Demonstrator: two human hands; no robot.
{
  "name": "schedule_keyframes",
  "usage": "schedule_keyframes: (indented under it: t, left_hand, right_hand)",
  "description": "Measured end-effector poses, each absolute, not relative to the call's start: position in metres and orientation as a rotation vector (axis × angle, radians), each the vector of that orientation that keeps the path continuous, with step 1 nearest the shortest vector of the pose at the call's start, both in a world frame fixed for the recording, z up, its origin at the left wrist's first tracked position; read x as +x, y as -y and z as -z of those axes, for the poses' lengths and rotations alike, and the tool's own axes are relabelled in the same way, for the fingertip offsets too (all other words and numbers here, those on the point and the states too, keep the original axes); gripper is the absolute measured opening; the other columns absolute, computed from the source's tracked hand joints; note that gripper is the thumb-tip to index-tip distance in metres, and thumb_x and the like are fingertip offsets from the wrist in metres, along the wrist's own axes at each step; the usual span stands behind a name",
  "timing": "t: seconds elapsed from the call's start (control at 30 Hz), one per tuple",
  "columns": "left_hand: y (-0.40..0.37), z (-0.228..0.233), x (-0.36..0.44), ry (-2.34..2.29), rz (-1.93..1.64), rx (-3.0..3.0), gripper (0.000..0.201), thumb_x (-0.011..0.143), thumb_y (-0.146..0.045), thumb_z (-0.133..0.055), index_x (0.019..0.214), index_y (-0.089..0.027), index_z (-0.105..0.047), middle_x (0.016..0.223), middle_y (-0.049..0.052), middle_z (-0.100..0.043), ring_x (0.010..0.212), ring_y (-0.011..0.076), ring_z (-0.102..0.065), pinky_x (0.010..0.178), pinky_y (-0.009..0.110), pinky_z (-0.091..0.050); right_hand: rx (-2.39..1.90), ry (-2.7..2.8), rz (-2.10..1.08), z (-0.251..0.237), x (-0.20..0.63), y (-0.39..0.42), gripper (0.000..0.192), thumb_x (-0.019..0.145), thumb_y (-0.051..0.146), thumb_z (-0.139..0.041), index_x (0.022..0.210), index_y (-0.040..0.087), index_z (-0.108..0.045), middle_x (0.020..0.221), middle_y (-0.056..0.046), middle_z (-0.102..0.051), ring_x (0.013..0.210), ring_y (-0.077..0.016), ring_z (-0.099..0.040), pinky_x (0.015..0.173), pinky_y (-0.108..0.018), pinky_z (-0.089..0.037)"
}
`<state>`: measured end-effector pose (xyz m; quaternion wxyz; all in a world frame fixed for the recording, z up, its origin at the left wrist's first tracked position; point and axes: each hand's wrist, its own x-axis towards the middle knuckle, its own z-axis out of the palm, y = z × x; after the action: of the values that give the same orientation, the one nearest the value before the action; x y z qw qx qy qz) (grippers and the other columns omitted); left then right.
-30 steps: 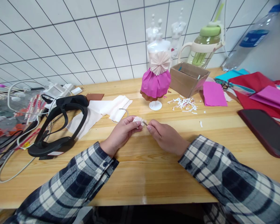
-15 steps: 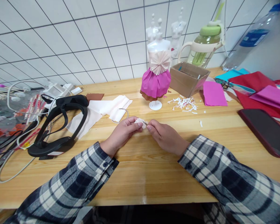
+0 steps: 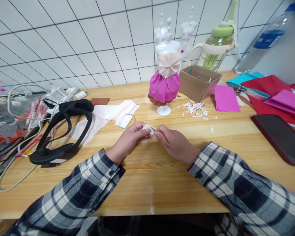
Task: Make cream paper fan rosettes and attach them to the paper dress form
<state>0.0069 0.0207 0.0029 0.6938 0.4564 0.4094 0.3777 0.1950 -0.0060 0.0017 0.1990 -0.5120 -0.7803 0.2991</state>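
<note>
no words i can read from here: the blue label (image 3: 268, 39) on the plastic bottle (image 3: 252, 58) has pale marks, and the red-marked white packets (image 3: 34, 113) are too blurred.

centre: left hand (image 3: 129, 140) pinches pale paper piece (image 3: 147, 127) | right hand (image 3: 175, 143) grips slim tool (image 3: 153, 129) at its edge | upper centre: dressed mannequin (image 3: 165, 86) | right edge: dark phone (image 3: 282, 138)

Table (image 3: 147, 183): pale wood. Beyond fingers (image 3: 144, 133): dress form (image 3: 164, 86). Beyond, rightward: shreds (image 3: 196, 109), box (image 3: 196, 86), magenta paper (image 3: 226, 99). Left of fingers: headset (image 3: 64, 152), pale sheets (image 3: 125, 112). Right: phone (image 3: 280, 139).
</note>
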Motion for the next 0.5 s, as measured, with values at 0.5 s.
schedule_keyframes:
  t: [0.5]
  left_hand:
    - [-0.0218, 0.001, 0.0058, -0.891, -0.869, 0.966, 0.015, 0.074, -0.023, -0.078, 0.08, -0.014, -0.068, 0.077, 0.001, -0.069, 0.075, 0.0126, -0.062, 0.077, 0.025, -0.046]
  right_hand:
    - [-1.442, 2.192, -0.868, -0.0033, 0.1959, 0.007, 0.03, 0.103, 0.042, -0.029, 0.093, 0.022, -0.049, 0.076, -0.001, -0.061, 0.071, -0.0176, -0.057, 0.062, -0.027, -0.031]
